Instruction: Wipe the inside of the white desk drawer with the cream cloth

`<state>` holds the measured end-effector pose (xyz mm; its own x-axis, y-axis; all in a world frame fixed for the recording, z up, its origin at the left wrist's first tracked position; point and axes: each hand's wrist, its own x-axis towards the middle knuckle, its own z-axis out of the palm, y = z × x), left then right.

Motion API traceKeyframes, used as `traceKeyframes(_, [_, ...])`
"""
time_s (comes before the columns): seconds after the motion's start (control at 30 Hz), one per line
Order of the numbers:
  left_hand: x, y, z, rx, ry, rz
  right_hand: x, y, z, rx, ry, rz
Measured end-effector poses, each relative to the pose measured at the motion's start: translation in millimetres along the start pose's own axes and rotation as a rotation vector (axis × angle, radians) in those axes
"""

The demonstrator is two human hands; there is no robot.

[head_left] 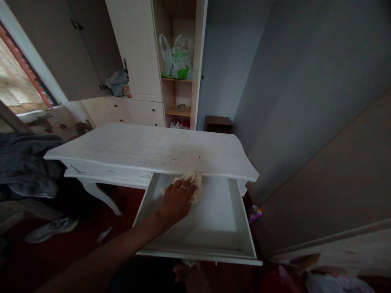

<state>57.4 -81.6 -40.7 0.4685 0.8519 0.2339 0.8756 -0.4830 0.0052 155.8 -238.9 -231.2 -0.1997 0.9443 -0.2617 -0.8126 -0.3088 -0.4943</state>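
My left hand (180,197) reaches into the pulled-out drawer (221,221) of a white table (128,142). Its fingers press on a crumpled cream cloth (195,188) near the back of the drawer, and a ring shows on one finger. My right hand (194,276) is low in front, just below the drawer's front edge. It is dim there; its fingers look loosely apart, close to a small pale piece on the drawer front. The inside of the drawer is white. Smudges and a few dark specks mark the tabletop above it.
A wardrobe (137,49) with open doors stands behind the table, with a plastic bag (181,61) on its shelf. Dark clothing (27,162) is heaped at left above a shoe (51,230). A pink box (255,213) lies by the right wall. A brown cabinet (218,123) stands beyond.
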Motion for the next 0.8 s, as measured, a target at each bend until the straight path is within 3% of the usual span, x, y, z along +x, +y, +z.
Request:
traceKeyframes(0.1, [-17, -26, 15.5, 0.140, -0.087, -0.018, -3, -2, -1, 0.004, -0.007, -0.001])
traceKeyframes(0.27, [0, -57, 32.0, 0.200, -0.161, -0.135, -7, -4, 1, -0.002, 0.003, -0.055])
traceKeyframes(0.4, [18, -53, 37.6, 0.140, -0.206, -0.284, -8, -7, 5, -0.048, 0.033, -0.061])
traceKeyframes(0.7, [44, -52, 42.5, 0.030, -0.328, -0.461, -10, -12, 7, -0.108, 0.053, -0.033])
traceKeyframes(0.8, [46, -51, 46.5, 0.020, -0.292, -0.516, -10, -12, 7, -0.107, 0.050, -0.027])
